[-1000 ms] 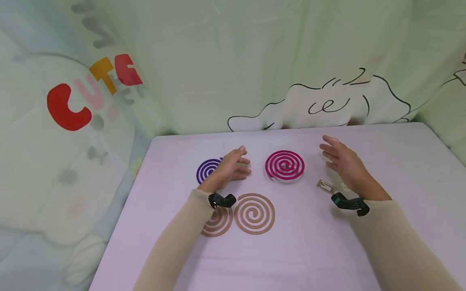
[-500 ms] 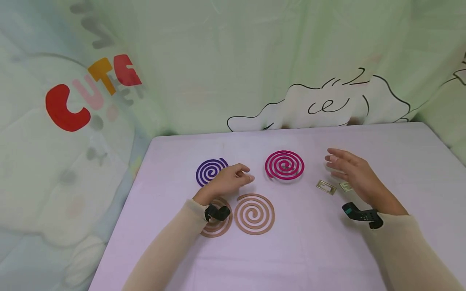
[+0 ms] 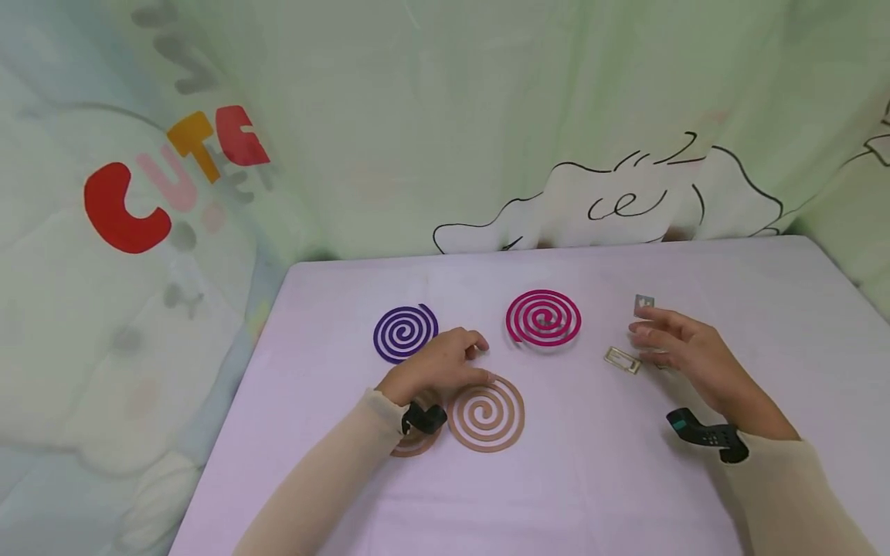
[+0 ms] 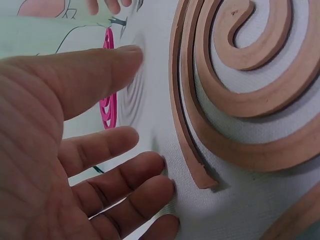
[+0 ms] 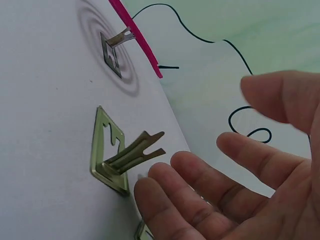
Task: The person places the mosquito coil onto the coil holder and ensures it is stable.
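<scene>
My left hand (image 3: 448,361) hovers at the upper edge of a brown mosquito coil (image 3: 487,446), fingers apart and nothing held. In the left wrist view that coil's outer end lies beyond the fingers. A second brown coil (image 3: 417,448) is partly hidden under the left wrist. Just behind the left hand lies a purple mosquito coil (image 3: 403,332). Raised on a metal stand (image 5: 111,55) is a pink mosquito coil (image 3: 544,340). My right hand (image 3: 688,351), fingers loosely bent and holding nothing, is over the metal coil stands, near one stand (image 3: 622,360) and another behind it (image 3: 643,301).
Another metal stand (image 3: 662,366) is mostly covered by the right hand. A pale cloth covers the table (image 3: 556,494). Behind and to the left hang printed curtains (image 3: 389,139) that meet the table's far edge.
The left hand has moved down and slightly right, from beside the purple coil to the brown one. The right hand has drawn back towards me and right, uncovering a metal stand.
</scene>
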Available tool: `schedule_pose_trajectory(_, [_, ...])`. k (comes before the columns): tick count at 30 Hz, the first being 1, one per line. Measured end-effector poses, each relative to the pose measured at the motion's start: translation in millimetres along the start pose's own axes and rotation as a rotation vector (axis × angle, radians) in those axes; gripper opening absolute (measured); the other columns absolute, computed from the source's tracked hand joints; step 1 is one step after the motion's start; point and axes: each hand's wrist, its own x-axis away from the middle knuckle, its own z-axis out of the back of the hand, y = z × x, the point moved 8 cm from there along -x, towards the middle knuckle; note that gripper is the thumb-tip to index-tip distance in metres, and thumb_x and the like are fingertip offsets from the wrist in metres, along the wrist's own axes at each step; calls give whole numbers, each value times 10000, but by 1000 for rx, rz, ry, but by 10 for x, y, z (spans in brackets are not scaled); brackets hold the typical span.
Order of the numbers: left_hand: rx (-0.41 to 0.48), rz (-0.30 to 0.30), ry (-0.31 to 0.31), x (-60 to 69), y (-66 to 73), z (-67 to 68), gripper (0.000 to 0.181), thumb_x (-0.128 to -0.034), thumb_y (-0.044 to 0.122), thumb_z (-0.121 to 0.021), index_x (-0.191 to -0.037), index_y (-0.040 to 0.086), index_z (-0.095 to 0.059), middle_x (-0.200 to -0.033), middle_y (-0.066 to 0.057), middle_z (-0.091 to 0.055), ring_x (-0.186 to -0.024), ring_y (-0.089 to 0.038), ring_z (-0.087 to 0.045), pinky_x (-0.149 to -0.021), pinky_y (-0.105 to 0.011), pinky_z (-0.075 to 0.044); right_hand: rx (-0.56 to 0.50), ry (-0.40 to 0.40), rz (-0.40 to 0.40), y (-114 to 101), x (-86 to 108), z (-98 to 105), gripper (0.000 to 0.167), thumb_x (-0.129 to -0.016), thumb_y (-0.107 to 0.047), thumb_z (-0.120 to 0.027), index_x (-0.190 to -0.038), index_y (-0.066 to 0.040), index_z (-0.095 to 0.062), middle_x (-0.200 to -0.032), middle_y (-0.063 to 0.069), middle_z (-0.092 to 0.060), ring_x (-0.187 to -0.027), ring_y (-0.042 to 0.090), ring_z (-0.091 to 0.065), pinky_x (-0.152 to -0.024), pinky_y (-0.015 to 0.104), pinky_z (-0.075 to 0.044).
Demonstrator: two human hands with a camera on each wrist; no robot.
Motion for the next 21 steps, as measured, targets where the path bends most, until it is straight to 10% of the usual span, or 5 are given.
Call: schedule_pose_trajectory(21, [29,-2,-81,-23,-41,-132,260,-821,189,-889,-977,121,-692,-913,0,-590,-862,-119,-530,-790,-237,-461,6,-59,-23,48,68,-106,623,-1027,-266,-694,-1496,69,-457,-1223,-152,-692,-1023,-70,-653,-850,165,-571])
